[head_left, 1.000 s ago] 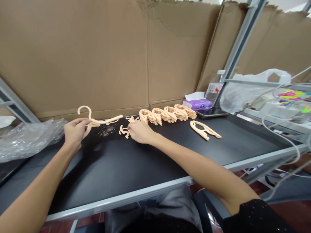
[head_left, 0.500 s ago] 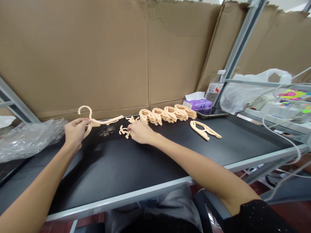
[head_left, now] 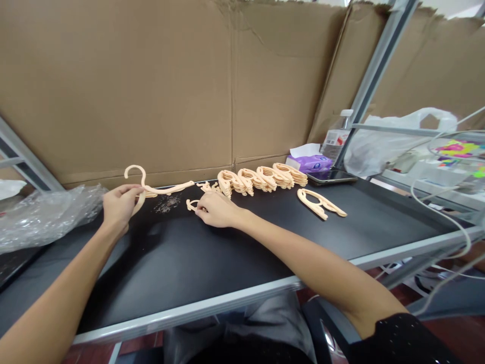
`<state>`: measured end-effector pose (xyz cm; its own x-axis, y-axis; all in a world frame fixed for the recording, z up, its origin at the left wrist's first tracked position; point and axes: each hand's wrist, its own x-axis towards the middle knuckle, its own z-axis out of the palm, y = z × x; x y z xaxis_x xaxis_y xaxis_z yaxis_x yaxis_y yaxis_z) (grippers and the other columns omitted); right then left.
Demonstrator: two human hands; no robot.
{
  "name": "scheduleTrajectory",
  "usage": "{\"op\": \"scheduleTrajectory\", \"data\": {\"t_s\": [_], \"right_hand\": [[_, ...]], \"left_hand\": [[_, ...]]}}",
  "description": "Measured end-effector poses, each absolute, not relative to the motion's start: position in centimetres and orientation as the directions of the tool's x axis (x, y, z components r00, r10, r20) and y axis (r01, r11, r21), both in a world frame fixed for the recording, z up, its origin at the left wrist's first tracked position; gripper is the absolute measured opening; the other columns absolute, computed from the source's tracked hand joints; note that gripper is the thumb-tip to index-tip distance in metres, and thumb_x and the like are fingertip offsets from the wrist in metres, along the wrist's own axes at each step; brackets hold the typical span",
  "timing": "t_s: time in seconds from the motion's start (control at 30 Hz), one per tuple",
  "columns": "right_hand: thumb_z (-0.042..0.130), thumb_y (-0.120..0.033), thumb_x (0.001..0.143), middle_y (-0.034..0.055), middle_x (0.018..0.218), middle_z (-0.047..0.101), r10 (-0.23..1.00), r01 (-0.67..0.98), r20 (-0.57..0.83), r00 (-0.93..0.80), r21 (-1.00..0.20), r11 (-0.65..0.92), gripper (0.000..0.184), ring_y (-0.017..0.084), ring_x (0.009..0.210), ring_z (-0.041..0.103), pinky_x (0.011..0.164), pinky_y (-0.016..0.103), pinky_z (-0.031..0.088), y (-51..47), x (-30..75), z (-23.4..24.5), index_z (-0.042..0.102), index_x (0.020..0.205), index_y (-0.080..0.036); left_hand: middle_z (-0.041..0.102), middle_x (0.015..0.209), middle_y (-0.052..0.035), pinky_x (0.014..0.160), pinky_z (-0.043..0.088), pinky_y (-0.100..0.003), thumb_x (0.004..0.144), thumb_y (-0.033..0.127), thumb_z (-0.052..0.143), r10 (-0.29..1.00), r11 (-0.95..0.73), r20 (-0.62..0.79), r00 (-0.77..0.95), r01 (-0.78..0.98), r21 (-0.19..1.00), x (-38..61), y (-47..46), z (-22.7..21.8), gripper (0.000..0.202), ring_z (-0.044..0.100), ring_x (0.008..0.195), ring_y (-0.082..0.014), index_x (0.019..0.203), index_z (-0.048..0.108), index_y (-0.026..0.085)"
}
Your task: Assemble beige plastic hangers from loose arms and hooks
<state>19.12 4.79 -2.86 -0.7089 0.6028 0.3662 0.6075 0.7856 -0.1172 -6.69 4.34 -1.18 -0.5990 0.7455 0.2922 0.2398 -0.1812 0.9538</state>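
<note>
My left hand [head_left: 118, 208] is closed round the neck of a peach plastic hanger [head_left: 159, 188], holding it just above the black table [head_left: 212, 253], hook up and one arm pointing right. My right hand [head_left: 215, 209] pinches a small peach hook piece [head_left: 191, 204] that lies on the table near its back edge. Just right of that hand stands a row of stacked peach hanger parts [head_left: 261, 178]. A single folded hanger [head_left: 320, 202] lies further right.
Cardboard sheets [head_left: 170, 86] wall the back. Crumpled clear plastic [head_left: 41, 215] lies at left. A purple tissue pack [head_left: 312, 163], a phone [head_left: 329, 176], a water bottle [head_left: 335, 136] and a white bag [head_left: 394, 136] sit at the right. Cables [head_left: 447, 217] hang past the table's right end.
My right hand has closed its fingertips on the small hook piece, which has shifted slightly. The left hand and its hanger have hardly moved.
</note>
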Motion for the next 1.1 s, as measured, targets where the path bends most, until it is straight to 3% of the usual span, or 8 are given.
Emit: {"op": "scheduleTrajectory", "data": {"t_s": [0.17, 0.4, 0.53, 0.77, 0.87, 0.97, 1.1], "right_hand": [[0.047, -0.016, 0.091, 0.0116, 0.094, 0.073, 0.661, 0.648, 0.404, -0.632, -0.193, 0.737, 0.027, 0.022, 0.092, 0.062, 0.084, 0.03, 0.04, 5.2, 19.3, -2.9, 0.074, 0.094, -0.014], [0.054, -0.031, 0.094, 0.014, 0.107, 0.069, 0.643, 0.639, 0.384, -0.663, -0.157, 0.753, 0.029, 0.026, 0.112, 0.051, 0.1, 0.039, 0.033, 4.6, 18.5, -3.9, 0.074, 0.1, -0.012], [0.053, -0.024, 0.093, 0.0123, 0.102, 0.07, 0.661, 0.662, 0.36, -0.659, -0.14, 0.736, 0.023, 0.026, 0.109, 0.052, 0.098, 0.037, 0.034, 4.2, 18.2, -3.7, 0.073, 0.094, -0.012], [0.043, -0.017, 0.095, 0.0171, 0.102, 0.07, 0.66, 0.706, 0.422, -0.621, -0.063, 0.705, 0.029, 0.028, 0.11, 0.055, 0.097, 0.039, 0.035, 4.4, 18.6, -3.0, 0.07, 0.098, -0.008], [0.042, -0.018, 0.095, 0.0168, 0.099, 0.071, 0.73, 0.757, 0.42, -0.539, -0.137, 0.639, 0.028, 0.027, 0.1, 0.061, 0.093, 0.039, 0.039, 4.3, 18.9, -2.3, 0.068, 0.101, -0.009], [0.043, -0.02, 0.095, 0.0144, 0.098, 0.072, 0.819, 0.783, 0.392, -0.419, -0.3, 0.544, 0.028, 0.025, 0.091, 0.065, 0.084, 0.037, 0.043, 4.4, 19.2, -1.7, 0.066, 0.109, -0.012], [0.043, -0.015, 0.093, 0.0088, 0.1, 0.073, 0.856, 0.657, 0.425, -0.293, -0.561, 0.503, 0.033, 0.021, 0.089, 0.066, 0.078, 0.032, 0.047, 5.3, 19.6, -1.7, 0.066, 0.117, -0.019]], "left_hand": [[0.064, 0.064, -0.0005, 0.059, 0.043, -0.026, 0.05, 0.027, 0.072, 0.757, -0.191, 0.297, -0.583, 0.237, 0.953, -6.4, 4.1, -1.1, 0.029, 0.056, 0.061, -0.0137, 0.076, 0.073, 0.014], [0.064, 0.063, -0.0006, 0.059, 0.043, -0.026, 0.051, 0.028, 0.074, 0.787, -0.206, 0.311, -0.533, 0.247, 0.947, -6.0, 3.9, -1.1, 0.029, 0.056, 0.058, -0.0127, 0.075, 0.073, 0.014], [0.065, 0.063, -0.0013, 0.058, 0.043, -0.025, 0.049, 0.03, 0.077, 0.832, -0.205, 0.298, -0.468, 0.241, 0.949, -5.8, 3.8, -1.2, 0.031, 0.056, 0.057, -0.0124, 0.075, 0.074, 0.014], [0.068, 0.067, -0.0021, 0.061, 0.046, -0.024, 0.045, 0.029, 0.079, 0.857, -0.204, 0.273, -0.437, 0.199, 0.958, -5.3, 3.3, -0.8, 0.033, 0.059, 0.061, -0.0127, 0.074, 0.074, 0.014], [0.068, 0.066, -0.0024, 0.06, 0.047, -0.025, 0.043, 0.028, 0.079, 0.864, -0.202, 0.257, -0.434, 0.17, 0.965, -5.2, 3.2, -0.6, 0.033, 0.06, 0.06, -0.0136, 0.072, 0.073, 0.014], [0.068, 0.066, -0.0026, 0.061, 0.047, -0.026, 0.044, 0.029, 0.078, 0.863, -0.203, 0.27, -0.427, 0.197, 0.959, -5.6, 3.3, -0.6, 0.032, 0.06, 0.06, -0.0143, 0.071, 0.073, 0.015], [0.072, 0.074, -0.0045, 0.063, 0.046, -0.026, 0.048, 0.034, 0.076, 0.898, -0.161, 0.318, -0.305, 0.445, 0.881, -6.5, 3.7, -1.0, 0.026, 0.061, 0.066, -0.0174, 0.069, 0.074, 0.018]]}}
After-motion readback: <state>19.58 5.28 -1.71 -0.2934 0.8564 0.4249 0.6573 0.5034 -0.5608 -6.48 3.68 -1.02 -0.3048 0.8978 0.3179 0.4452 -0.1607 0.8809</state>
